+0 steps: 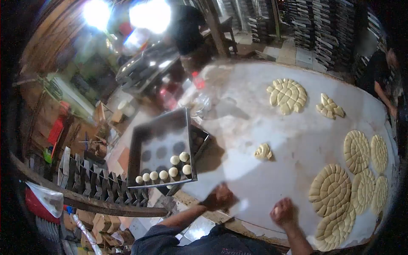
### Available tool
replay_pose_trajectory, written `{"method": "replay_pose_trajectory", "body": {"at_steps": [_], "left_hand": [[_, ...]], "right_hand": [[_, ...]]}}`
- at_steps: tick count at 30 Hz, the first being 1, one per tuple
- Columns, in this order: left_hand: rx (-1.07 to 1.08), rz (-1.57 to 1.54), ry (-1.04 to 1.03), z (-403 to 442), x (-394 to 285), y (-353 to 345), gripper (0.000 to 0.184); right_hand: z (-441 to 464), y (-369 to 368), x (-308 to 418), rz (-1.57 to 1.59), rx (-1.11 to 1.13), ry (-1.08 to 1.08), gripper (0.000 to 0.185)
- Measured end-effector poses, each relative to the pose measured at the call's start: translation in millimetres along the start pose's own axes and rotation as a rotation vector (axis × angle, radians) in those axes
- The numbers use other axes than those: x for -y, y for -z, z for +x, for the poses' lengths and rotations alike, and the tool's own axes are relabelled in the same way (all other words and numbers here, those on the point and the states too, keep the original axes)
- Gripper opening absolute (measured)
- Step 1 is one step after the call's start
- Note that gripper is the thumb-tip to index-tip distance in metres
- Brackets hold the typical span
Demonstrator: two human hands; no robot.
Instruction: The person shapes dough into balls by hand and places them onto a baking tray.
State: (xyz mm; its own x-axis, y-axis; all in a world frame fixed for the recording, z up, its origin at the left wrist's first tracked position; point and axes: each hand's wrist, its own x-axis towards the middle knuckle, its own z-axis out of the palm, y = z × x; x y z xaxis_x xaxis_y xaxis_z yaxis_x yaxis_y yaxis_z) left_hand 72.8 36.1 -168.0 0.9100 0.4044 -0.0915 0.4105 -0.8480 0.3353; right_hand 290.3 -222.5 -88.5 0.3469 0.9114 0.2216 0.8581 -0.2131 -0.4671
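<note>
My left hand (221,196) is curled low over the near edge of the table, fingers bent in; whatever lies under the palm is hidden. To its right, my right hand (284,211) is closed too, and a small pale bit, apparently dough, shows between its fingers. Beyond both hands sits a small heap of dough pieces (263,151). At left, a square metal tray (192,144) holds several round dough balls (163,174) along its near and right sides. Large scored dough rounds (330,190) lie to the right of my right hand.
A divided dough round (287,96) and a partial cluster (330,106) lie on the far table (238,127). Another tray sits under the tilted one. Metal pans (102,182) line a rail at left. A person (384,80) stands at the right edge; stacked pans (325,34) rise behind.
</note>
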Motion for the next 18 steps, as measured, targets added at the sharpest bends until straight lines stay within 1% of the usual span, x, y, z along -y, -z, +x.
{"method": "replay_pose_trajectory", "body": {"at_steps": [1, 2, 3, 4, 6, 7, 9, 10, 12, 13, 14, 15, 16, 17, 18], "left_hand": [[-0.256, 0.022, -0.218, 8, -15, 88, 0.015], [-0.388, -0.110, -0.064, 20, -11, 92, 0.012], [-0.538, -0.088, -0.096, 43, -4, 75, 0.013], [-0.545, -0.163, 0.009, 62, -5, 48, 0.017], [-0.458, -0.234, -0.164, 75, -27, 33, 0.018], [-0.470, -0.157, -0.187, 63, -47, 37, 0.017], [-0.389, -0.172, -0.273, 31, -47, 0, 0.020], [-0.327, -0.223, -0.267, 7, -26, -19, 0.031], [-0.345, -0.228, -0.268, -38, 84, -103, 0.026], [-0.160, -1.043, 0.181, -21, 29, -1, 0.024], [-0.226, -0.685, 0.120, -6, 31, 23, 0.022], [-0.311, -0.320, 0.095, 9, 33, 48, 0.019], [-0.434, -0.070, 0.062, 32, 13, 77, 0.018], [-0.474, -0.118, 0.040, 54, 9, 79, 0.017], [-0.515, -0.173, 0.026, 68, -2, 73, 0.015]], "right_hand": [[16, -12, -20, -0.111, -0.114, 0.019, 0.015], [40, -9, -21, -0.155, -0.137, 0.004, 0.013], [64, -8, -12, -0.127, -0.167, -0.033, 0.012], [80, -12, 1, -0.098, -0.201, -0.066, 0.012], [79, -45, 12, -0.047, -0.196, -0.087, 0.012], [66, -54, 22, -0.037, -0.165, -0.050, 0.012], [32, -48, 22, -0.074, -0.039, 0.092, 0.013], [20, -53, 1, -0.097, -0.047, 0.241, 0.015], [22, -6, -15, -0.062, -0.014, 0.157, 0.015], [33, -5, -33, -0.135, -0.070, 0.132, 0.014], [45, -4, -52, -0.207, -0.124, 0.103, 0.013], [68, 0, -47, -0.201, -0.150, 0.027, 0.012], [87, 0, -38, -0.193, -0.178, -0.046, 0.012], [99, -10, -29, -0.191, -0.186, -0.055, 0.012], [109, -25, -20, -0.135, -0.255, -0.064, 0.011]]}}
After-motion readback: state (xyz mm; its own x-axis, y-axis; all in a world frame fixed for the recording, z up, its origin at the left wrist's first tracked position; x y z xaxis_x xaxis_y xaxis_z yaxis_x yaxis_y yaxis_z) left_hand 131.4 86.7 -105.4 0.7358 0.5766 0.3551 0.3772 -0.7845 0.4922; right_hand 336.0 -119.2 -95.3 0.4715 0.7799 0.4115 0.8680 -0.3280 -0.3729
